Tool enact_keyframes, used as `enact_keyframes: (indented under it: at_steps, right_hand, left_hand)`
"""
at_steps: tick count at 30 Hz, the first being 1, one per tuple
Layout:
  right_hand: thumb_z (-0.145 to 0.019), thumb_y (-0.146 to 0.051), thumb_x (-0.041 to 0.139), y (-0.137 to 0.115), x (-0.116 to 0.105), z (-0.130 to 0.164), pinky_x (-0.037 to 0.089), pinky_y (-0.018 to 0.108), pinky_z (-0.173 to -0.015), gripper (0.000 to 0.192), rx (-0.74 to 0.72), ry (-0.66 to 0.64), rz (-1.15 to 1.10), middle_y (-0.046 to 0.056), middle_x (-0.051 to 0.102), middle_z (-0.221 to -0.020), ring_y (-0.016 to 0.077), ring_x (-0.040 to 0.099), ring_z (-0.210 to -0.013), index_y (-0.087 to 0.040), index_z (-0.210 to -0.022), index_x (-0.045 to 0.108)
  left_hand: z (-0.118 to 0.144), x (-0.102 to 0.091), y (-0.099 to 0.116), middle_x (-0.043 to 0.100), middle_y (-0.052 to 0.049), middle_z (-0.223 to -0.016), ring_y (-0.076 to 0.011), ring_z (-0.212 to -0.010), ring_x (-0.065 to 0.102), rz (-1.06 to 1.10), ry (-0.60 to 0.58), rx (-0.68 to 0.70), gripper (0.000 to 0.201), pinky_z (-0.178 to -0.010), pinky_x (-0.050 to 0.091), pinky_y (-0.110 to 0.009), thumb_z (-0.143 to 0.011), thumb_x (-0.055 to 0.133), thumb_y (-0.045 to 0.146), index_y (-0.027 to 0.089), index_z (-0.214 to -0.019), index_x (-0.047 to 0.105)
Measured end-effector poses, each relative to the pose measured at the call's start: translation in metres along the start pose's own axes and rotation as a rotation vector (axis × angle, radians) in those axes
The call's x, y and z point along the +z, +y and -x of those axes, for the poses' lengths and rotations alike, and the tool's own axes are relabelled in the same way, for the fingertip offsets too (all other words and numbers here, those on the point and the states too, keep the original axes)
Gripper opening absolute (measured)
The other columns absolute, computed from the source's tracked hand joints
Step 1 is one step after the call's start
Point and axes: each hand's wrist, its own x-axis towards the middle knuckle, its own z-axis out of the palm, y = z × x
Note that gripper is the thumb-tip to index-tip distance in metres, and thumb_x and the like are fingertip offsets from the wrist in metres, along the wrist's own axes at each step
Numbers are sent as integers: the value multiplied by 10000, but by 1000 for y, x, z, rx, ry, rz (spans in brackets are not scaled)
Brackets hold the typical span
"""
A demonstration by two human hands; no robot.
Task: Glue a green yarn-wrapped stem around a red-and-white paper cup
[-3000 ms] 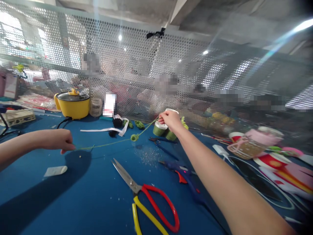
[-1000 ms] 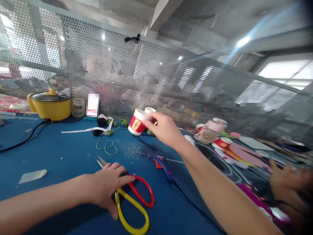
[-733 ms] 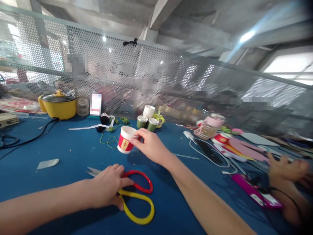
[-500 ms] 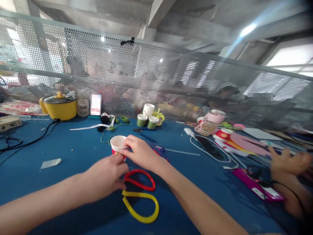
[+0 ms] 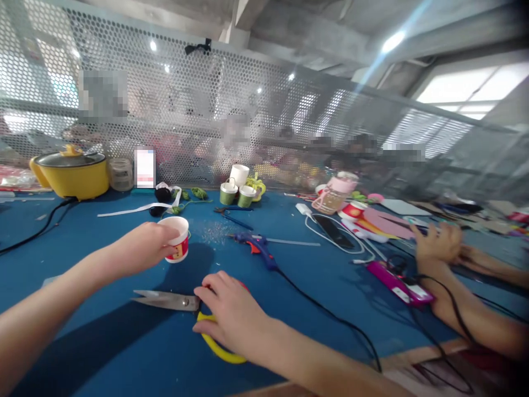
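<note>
— Pinching the rim of one red-and-white paper cup (image 5: 177, 246), the left hand (image 5: 142, 248) lifts it just above the blue table (image 5: 103, 342), mouth up, clear of the clutter.

— And the right hand (image 5: 231, 314)?

— Fingers curled over the handles of one pair of scissors (image 5: 182, 309), blades flat, pointing left. Behind: two green cups (image 5: 236, 194), one glue gun (image 5: 254, 246).

My small paper cup (image 5: 177, 246) is white with a red band and yellow mark; my steel scissors (image 5: 185, 309) have yellow and red handles on the blue tabletop (image 5: 124, 353).
</note>
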Motion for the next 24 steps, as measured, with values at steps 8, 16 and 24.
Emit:
enact_keyframes:
  at_steps: [8,16,24]
  right_hand:
    - [-732,-187,604,11,4,21,406,341,-778,402,-34,-43,-39,63,523,-924,182,466,-855,-237,-1121,517]
    - [-693,-91,591,54,-12,71,450,369,-808,444,175,-46,24,106,570,-998,228,532,-932,-176,-1125,533]
    - [-826,-248,422,58,-47,-3,452,303,-705,224,317,39,-61,78,638,-849,190,594,-787,-170,-841,631]
  left_hand:
    - [2,-11,-13,608,-20,-650,-142,-566,516,171,-43,-18,262,-529,326,-224,-774,386,340,168,-762,583]
    - [7,-20,-33,560,1,-636,-127,-569,462,254,-221,-110,235,-498,301,-214,-738,398,359,164,-668,509]
    - [-5,-15,-22,579,-19,-624,-123,-548,465,148,-193,-30,182,-498,272,-225,-701,421,267,153,-650,555]
